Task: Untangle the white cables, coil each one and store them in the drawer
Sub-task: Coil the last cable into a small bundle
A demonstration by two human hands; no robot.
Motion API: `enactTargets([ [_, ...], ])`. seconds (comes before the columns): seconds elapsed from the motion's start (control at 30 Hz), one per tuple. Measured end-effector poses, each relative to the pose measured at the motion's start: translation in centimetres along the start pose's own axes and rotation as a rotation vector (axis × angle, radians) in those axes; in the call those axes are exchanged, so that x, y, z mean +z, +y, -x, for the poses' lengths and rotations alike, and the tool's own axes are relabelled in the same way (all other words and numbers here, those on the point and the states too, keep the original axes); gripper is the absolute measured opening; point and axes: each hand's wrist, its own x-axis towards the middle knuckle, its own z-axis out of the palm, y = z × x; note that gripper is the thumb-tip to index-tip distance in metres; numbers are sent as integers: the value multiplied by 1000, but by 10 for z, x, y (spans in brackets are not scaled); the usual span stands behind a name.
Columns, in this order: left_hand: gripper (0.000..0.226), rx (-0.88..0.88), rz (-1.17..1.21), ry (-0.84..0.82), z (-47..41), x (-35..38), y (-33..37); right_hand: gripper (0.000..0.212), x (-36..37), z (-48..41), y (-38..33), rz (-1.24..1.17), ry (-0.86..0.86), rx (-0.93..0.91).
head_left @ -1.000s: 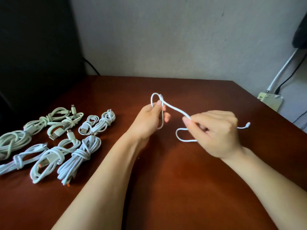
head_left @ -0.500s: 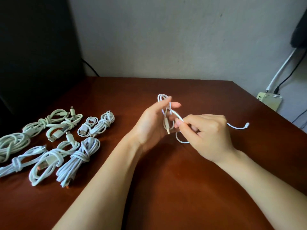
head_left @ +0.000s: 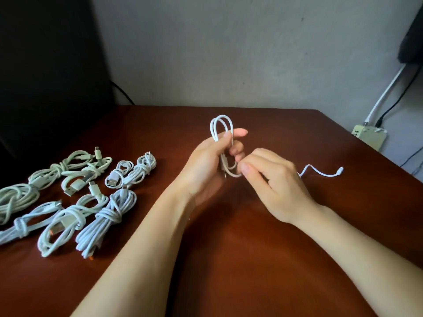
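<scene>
The left hand [head_left: 206, 161] curls round two loops of the cable [head_left: 221, 116], held above the table [head_left: 251, 248]. The right hand [head_left: 272, 181] pinches the strand just below, its free end trailing right. Coiled cables [head_left: 68, 197] lie at left.

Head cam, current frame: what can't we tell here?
- Drawer: not in the head view; whether it is out of frame cannot be told.
- Cable: its run between the left hand and right hand is hidden inside both grips; loop count unclear.
- Plug on the free end: too small to tell its type.
- Leftmost coil: cut off by the left edge.
</scene>
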Motion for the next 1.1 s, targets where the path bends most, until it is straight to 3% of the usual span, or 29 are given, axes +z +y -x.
enactTargets([
  [0.17,28,63,147,-13,-2,-6,5,10,5,0,-2,-231,-11,273],
  [0.4,22,27,262,-193,-1,-12,6,45,6,0,8,-127,-42,364],
  [0.6,19,3,266,-215,0,-16,10,26,3,-3,7,-237,-122,487],
  [0.83,24,-38,8,-37,1,-19,13,5,-1,-9,-1,-602,-41,599],
  [1.1,26,-221,-322,-90,8,-10,6,22,-9,-9,0,-333,128,487],
])
